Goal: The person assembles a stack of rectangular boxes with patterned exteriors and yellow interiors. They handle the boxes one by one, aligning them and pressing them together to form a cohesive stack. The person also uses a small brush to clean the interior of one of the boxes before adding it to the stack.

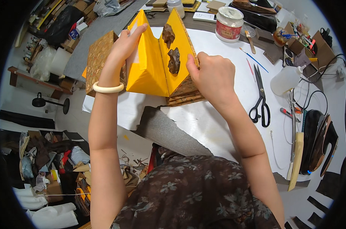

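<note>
A yellow fabric-lined folding case (151, 75) stands spread in a V shape before me. My left hand (122, 48) grips its left panel, thumb over the top edge, near a white patch on the outer side. My right hand (214, 74), fingers curled, holds the right panel by its patterned brocade edge. Two dark brown, irregular lumps sit one above the other against that panel's yellow face: an upper lump (168, 35) and a lower lump (174, 60). Beneath the case lies a brocade-covered piece (185, 93). A brocade-covered box (100, 57) stands behind my left wrist.
On the white-covered table (233, 60), black-handled scissors (260, 97), a thin blue brush (254, 60) and a plastic squeeze bottle (285, 80) lie at right. A labelled jar (229, 24) stands behind, beside a flat brush (250, 41). Grey sheet material (173, 133) overhangs the front edge.
</note>
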Demonstrator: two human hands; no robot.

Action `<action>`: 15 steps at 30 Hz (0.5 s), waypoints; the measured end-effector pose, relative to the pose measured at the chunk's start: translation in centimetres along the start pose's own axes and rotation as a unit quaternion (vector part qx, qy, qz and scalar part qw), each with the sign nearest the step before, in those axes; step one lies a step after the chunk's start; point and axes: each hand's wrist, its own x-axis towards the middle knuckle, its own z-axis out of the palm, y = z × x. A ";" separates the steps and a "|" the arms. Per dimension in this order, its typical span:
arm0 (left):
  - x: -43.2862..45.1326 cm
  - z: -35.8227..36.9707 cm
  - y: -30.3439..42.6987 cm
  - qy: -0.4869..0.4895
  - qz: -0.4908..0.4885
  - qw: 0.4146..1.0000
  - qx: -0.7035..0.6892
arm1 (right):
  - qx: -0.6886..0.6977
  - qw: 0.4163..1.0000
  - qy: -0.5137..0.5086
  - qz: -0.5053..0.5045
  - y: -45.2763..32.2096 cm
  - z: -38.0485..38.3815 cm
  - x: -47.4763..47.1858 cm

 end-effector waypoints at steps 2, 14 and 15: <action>0.0 0.4 0.9 -0.014 -0.003 1.000 0.002 | 0.001 1.000 -0.011 0.006 0.1 0.0 0.0; -4.1 2.5 2.7 -0.087 0.040 0.990 -0.099 | 0.049 0.998 -0.030 0.010 0.7 -0.6 0.3; -4.3 3.0 2.4 -0.092 0.023 0.983 -0.157 | 0.064 0.997 -0.030 0.012 0.8 -0.6 0.3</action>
